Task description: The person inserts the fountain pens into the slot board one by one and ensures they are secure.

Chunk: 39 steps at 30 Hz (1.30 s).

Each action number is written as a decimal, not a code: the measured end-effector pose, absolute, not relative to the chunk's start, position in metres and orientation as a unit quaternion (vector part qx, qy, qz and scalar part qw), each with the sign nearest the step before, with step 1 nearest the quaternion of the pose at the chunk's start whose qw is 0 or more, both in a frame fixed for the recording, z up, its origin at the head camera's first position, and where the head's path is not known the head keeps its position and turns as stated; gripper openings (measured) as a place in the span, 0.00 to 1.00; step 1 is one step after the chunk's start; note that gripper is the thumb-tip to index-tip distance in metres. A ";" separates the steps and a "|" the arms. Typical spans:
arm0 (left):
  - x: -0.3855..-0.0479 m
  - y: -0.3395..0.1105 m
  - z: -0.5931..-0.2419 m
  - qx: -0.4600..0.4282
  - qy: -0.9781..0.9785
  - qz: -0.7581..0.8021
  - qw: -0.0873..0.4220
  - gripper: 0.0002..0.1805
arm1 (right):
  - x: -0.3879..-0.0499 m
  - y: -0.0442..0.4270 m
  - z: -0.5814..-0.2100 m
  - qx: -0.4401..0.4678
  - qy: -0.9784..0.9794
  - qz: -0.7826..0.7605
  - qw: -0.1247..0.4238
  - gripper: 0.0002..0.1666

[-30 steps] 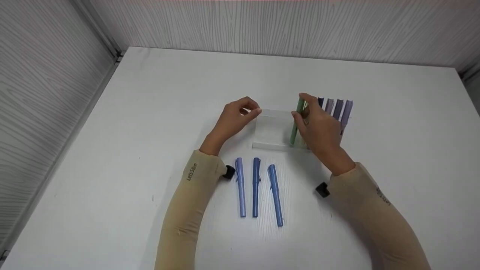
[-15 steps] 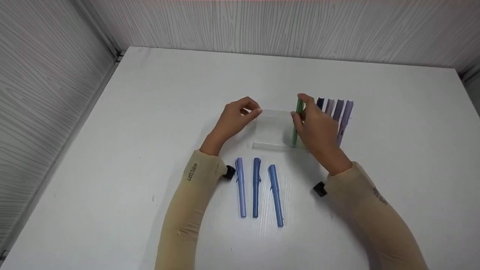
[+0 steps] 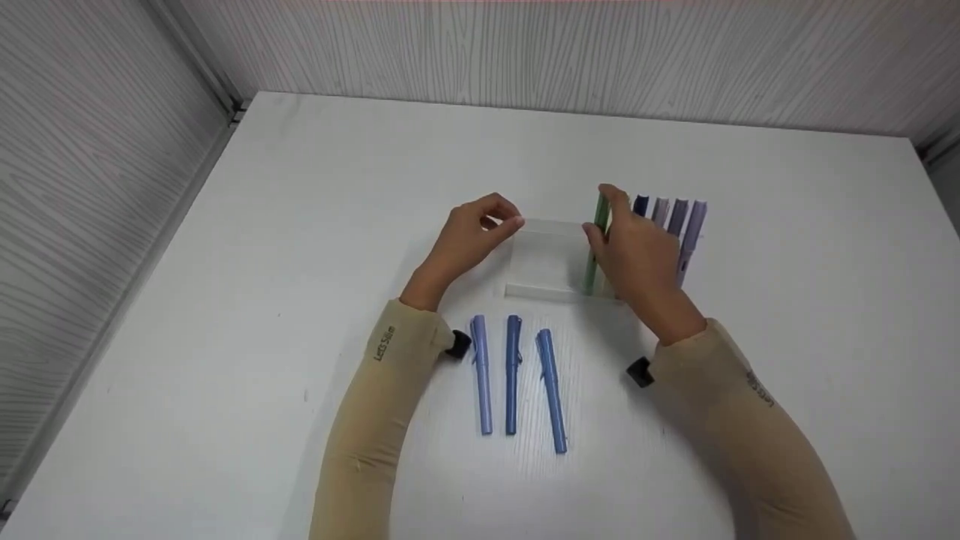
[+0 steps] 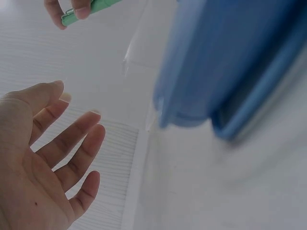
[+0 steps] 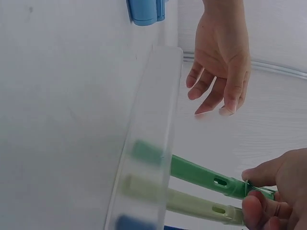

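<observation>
The head view gives the white worktop point(image 3: 225, 300) wide bare room to the left, right and back, ending at the grey wood-grain wall panel point(image 3: 562, 52). On it, the left hand point(image 3: 469, 236) pinches the far left corner of the translucent plastic holder point(image 3: 544, 292) between thumb and forefinger. The right hand point(image 3: 641, 247) grasps the slim green pen point(image 3: 601, 214) by its upper part, the pen nearly upright in the holder with bare width to its left. Past that hand lean the navy pen point(image 3: 640, 205), pale mauve pen point(image 3: 659, 213), dark purple pen point(image 3: 677, 217) and lilac pen point(image 3: 694, 229), their lower parts partly covered. Well apart from one another before the holder's front edge lie the periwinkle pen point(image 3: 483, 382), dark blue pen point(image 3: 512, 382) and mid-blue pen point(image 3: 553, 390). In the left wrist view, large blue shapes blur across the upper right, cut off by the frame; the holder's clear edges are faint. In the right wrist view, the green pen's lower end shows hazily through the holder's front lip, beside the pale green pen point(image 5: 196, 206); another blue pen end is cropped at the bottom.
</observation>
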<state>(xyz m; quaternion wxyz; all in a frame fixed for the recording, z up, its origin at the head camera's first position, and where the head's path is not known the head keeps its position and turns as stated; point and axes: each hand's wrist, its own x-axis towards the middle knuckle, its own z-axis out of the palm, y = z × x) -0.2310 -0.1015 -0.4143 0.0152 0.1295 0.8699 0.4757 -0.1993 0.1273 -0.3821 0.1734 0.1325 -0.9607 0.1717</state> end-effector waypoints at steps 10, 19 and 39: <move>-0.231 -0.099 -0.412 0.129 0.872 0.471 0.015 0.13 | -0.200 0.129 -0.381 0.129 -0.964 0.154 0.172 0.31; -0.230 -0.099 -0.413 0.127 0.872 0.472 0.015 0.13 | -0.189 0.133 -0.376 0.134 -0.961 0.189 0.152 0.37; -0.232 -0.097 -0.412 0.127 0.870 0.477 0.015 0.13 | -0.141 0.133 -0.372 0.203 -0.950 0.229 -0.066 0.37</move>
